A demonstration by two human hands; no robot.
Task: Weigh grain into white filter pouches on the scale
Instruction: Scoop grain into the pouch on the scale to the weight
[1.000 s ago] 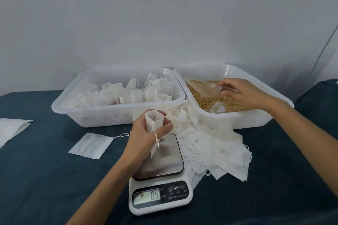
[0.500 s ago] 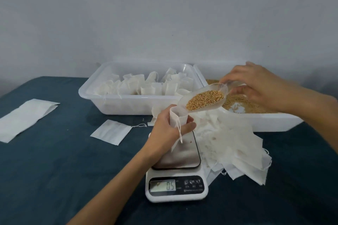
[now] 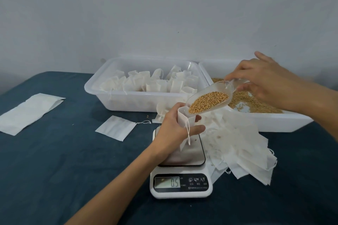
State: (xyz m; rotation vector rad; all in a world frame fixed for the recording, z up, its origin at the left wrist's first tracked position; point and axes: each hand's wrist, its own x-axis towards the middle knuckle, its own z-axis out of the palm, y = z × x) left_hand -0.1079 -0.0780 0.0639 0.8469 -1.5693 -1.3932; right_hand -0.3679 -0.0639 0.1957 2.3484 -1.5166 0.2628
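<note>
- Digital kitchen scale (image 3: 181, 184) nearest, on the dark blue surface (image 3: 54, 170); display reads 0.5.
- Left hand (image 3: 173, 129) above the scale's steel platform, fingers curled round an open white filter pouch (image 3: 184, 119), held upright; its drawstring dangles over the platform.
- Loose pile of empty filter pouches (image 3: 243, 150) just right of the scale, partly tucked beneath it.
- One flat pouch (image 3: 115, 128) lies on the surface left of the scale; a larger white paper sheet (image 3: 27, 113) farther left.
- Clear plastic scoop (image 3: 210, 99), loaded with golden grain (image 3: 208, 101), tilted so its lip touches the pouch mouth.
- Right hand (image 3: 263, 80) pinches the scoop's handle, little finger lifted.
- Right-hand white tub (image 3: 274, 122) holds loose grain.
- Left-hand white tub (image 3: 128, 102) holds many filled pouches standing upright.
- Plain grey wall (image 3: 164, 14) behind.
</note>
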